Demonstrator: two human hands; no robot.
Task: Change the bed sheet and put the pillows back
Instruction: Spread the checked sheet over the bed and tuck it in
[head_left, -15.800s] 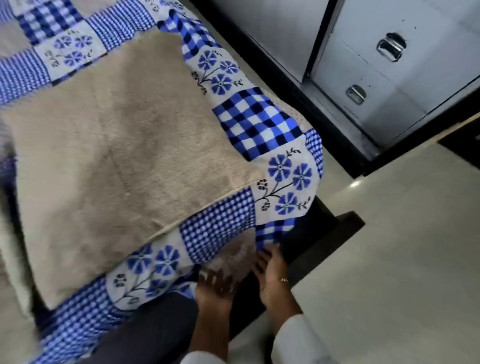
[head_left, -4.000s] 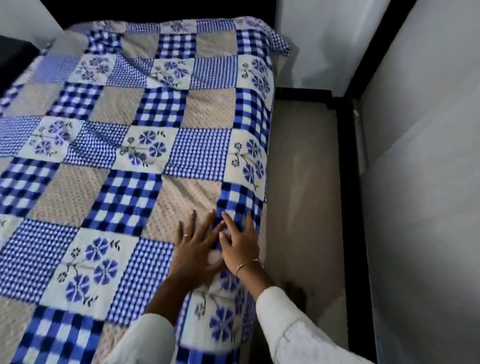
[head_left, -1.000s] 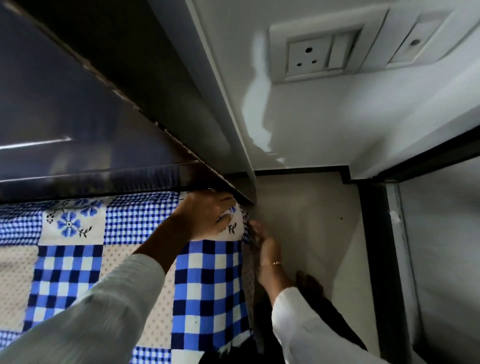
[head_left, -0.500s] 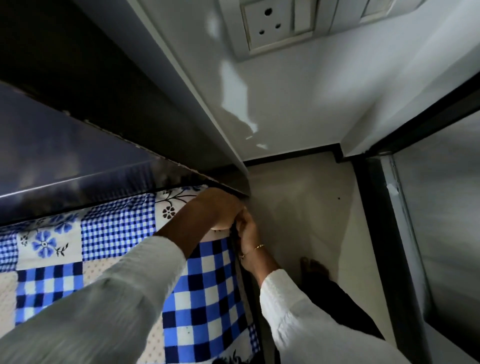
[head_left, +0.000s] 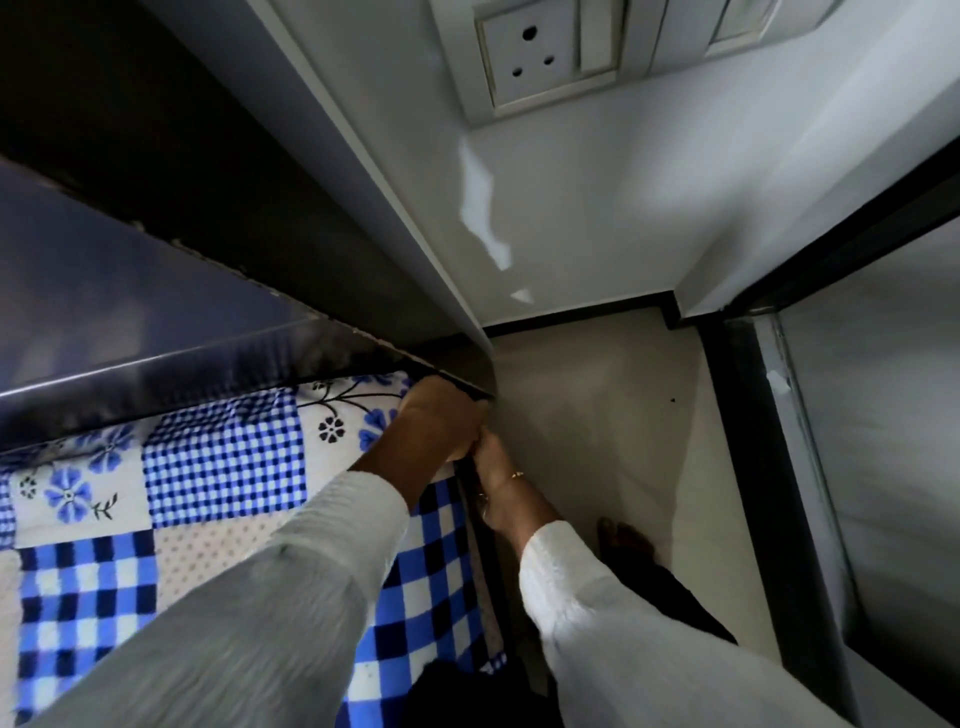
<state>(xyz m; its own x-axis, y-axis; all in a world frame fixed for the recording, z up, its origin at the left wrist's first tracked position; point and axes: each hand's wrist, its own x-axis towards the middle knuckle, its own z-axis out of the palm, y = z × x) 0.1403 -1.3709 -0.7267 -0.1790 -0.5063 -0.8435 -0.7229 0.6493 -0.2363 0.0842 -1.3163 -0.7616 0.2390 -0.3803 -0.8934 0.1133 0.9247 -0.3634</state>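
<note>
- Both hands meet at the top right corner of the bed, where the blue-and-white patchwork bed sheet ends against the dark headboard.
- The left hand lies knuckles-up on the sheet's floral corner patch, fingers curled down over the mattress edge; whether it actually pinches cloth I cannot tell.
- The right hand sits just beside it, lower, along the side of the mattress, its fingers hidden behind the left hand, so its grip cannot be made out either.
- The sheet lies flat over the mattress, reaching to the headboard.
- A wall socket sits on the wall above, and a bare foot stands on the pale floor beside the bed.
</note>
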